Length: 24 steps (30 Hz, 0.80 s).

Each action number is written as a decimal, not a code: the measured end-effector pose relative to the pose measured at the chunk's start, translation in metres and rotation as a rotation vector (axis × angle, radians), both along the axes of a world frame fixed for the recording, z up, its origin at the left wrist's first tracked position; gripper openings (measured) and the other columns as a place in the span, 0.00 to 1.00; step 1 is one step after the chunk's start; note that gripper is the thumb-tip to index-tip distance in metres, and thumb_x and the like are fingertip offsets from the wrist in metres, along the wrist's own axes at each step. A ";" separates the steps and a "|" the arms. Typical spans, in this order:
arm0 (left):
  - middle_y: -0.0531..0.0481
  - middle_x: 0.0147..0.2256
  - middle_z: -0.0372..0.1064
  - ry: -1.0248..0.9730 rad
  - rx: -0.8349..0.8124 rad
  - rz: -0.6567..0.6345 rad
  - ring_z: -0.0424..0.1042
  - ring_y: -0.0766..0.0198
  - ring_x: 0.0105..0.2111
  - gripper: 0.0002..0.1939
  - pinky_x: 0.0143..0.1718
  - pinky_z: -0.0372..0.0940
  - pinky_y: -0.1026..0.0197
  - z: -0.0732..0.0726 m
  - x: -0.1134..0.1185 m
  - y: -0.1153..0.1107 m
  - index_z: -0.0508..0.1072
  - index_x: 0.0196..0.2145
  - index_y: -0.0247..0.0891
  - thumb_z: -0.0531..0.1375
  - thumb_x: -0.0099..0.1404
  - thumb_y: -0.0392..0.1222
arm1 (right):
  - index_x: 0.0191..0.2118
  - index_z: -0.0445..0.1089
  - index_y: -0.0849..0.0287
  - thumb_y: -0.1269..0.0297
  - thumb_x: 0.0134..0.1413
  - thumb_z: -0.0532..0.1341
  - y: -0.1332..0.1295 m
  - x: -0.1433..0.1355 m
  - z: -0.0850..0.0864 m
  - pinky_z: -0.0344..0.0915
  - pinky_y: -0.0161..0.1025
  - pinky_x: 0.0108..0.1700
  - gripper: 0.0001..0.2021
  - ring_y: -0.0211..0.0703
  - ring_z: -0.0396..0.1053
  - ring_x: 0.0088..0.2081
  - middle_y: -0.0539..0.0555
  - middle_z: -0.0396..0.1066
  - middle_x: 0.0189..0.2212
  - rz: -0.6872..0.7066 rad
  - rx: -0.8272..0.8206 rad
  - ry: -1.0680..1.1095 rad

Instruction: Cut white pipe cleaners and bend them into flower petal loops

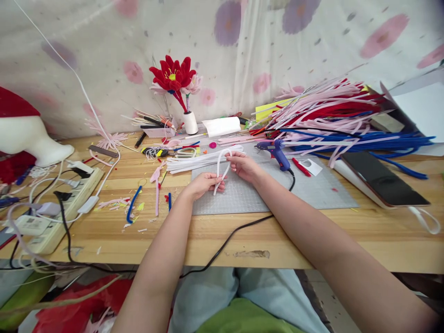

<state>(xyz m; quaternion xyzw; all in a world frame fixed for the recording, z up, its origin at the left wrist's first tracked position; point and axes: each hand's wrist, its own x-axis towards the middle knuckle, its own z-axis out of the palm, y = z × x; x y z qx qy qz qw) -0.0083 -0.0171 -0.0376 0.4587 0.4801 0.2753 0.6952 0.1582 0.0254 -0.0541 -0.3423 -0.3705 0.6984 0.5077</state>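
A white pipe cleaner (219,163) is bent into a narrow loop between my two hands, above the grey cutting mat (243,201). My left hand (208,183) pinches its lower part, where the strands come together and a short end sticks out below. Higher up and to the right, my right hand (242,165) has its fingers closed on the loop's other side. Just behind my hands lies a bundle of white pipe cleaners (187,164). A blue hot glue gun (275,151) rests on the mat to the right of my right hand.
Red-handled pliers (301,167) and a phone (385,178) lie to the right. Behind them is a pile of pink, red and blue pipe cleaners (333,111). A red flower (172,74) stands in a white vase (189,123). A power strip (74,203) with cables sits left.
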 end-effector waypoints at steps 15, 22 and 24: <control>0.43 0.31 0.74 -0.111 -0.014 0.025 0.74 0.66 0.28 0.06 0.39 0.69 0.57 -0.002 -0.001 0.003 0.72 0.33 0.29 0.57 0.61 0.34 | 0.35 0.70 0.61 0.68 0.34 0.69 -0.005 -0.004 -0.001 0.52 0.27 0.19 0.16 0.26 0.54 0.18 0.43 0.58 0.17 0.169 0.049 0.015; 0.39 0.33 0.75 -0.118 -0.065 -0.001 0.76 0.61 0.32 0.08 0.43 0.67 0.54 0.001 -0.006 0.002 0.71 0.35 0.28 0.52 0.63 0.30 | 0.37 0.66 0.60 0.70 0.35 0.67 -0.003 -0.003 -0.002 0.43 0.28 0.18 0.18 0.25 0.49 0.17 0.42 0.58 0.20 0.111 0.099 -0.013; 0.38 0.33 0.75 -0.109 -0.060 0.016 0.76 0.61 0.32 0.07 0.41 0.69 0.56 0.000 -0.005 0.002 0.71 0.34 0.28 0.52 0.63 0.30 | 0.39 0.65 0.60 0.71 0.34 0.66 -0.004 -0.005 -0.003 0.44 0.29 0.18 0.20 0.24 0.50 0.17 0.42 0.60 0.22 0.133 0.115 -0.023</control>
